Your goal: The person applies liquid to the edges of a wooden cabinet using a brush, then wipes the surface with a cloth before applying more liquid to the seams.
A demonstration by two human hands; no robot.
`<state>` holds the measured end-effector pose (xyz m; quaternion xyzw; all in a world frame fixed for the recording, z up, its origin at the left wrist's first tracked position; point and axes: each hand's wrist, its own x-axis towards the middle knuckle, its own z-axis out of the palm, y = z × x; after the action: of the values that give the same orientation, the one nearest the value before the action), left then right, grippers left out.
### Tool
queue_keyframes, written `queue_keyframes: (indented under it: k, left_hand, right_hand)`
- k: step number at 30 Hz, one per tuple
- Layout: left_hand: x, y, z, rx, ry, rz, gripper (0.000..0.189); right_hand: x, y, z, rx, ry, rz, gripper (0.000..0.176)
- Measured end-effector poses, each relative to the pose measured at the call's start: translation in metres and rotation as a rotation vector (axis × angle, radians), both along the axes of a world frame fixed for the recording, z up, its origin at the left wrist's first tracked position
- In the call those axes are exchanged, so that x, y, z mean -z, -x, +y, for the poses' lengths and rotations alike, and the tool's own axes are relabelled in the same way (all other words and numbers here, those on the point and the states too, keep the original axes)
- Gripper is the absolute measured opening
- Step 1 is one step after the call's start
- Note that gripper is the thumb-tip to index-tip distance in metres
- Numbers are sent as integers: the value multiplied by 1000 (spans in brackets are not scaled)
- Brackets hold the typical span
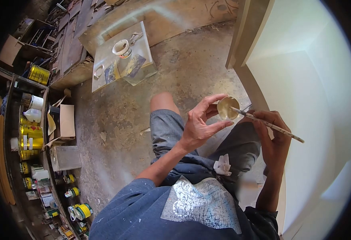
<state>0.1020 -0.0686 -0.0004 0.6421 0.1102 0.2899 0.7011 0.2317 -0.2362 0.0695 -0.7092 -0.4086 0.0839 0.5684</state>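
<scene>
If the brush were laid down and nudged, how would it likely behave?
The brush would probably roll, since its slender handle looks rounded. It should feel light and fairly stiff, as it stays straight in the right hand. Its tip, inside the small cup, may be wet and could smear.

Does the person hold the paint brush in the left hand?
No, the right hand holds the brush, while the left hand holds the small round cup in which the brush tip is dipped.
</scene>
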Motion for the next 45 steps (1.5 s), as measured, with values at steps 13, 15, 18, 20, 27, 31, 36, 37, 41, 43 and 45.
queue_keyframes:
  k: [13, 15, 18, 20, 27, 31, 36, 37, 41, 43, 45]
  left_hand:
    - [10, 16, 9, 37, 204, 34, 70]
    - [4, 19, 12, 37, 112, 44, 71]
    - [-2, 23, 15, 76, 135, 38, 71]
    - [-3, 25, 15, 95, 175, 38, 72]
    - [-2, 27, 17, 132, 232, 48, 67]
    - [0, 27, 20, 179, 237, 56, 67]
    - [-4, 24, 18, 179, 160, 47, 72]
    - [-4, 23, 16, 174, 125, 28, 74]
    - [4, 27, 6, 104, 245, -63, 69]
    - [41, 42, -3, 170, 98, 137, 67]
    - [52, 55, -24, 403, -240, 434, 68]
  right_hand:
    - [26, 1, -4, -25, -242, 422, 24]
    - [44, 12, 5, -28, -172, 452, 37]
    - [59, 25, 21, -119, -139, 586, 58]
    - [70, 31, 31, -185, -169, 707, 68]
    - [88, 36, 46, -298, -325, 854, 78]
    - [88, 36, 44, -313, -341, 893, 77]
    - [90, 32, 40, -331, -396, 907, 78]
    - [89, 28, 38, -330, -408, 918, 78]
    - [80, 15, 26, -237, -437, 862, 81]
    - [77, 7, 15, -164, -445, 828, 82]
    - [75, 0, 6, -108, -439, 794, 84]
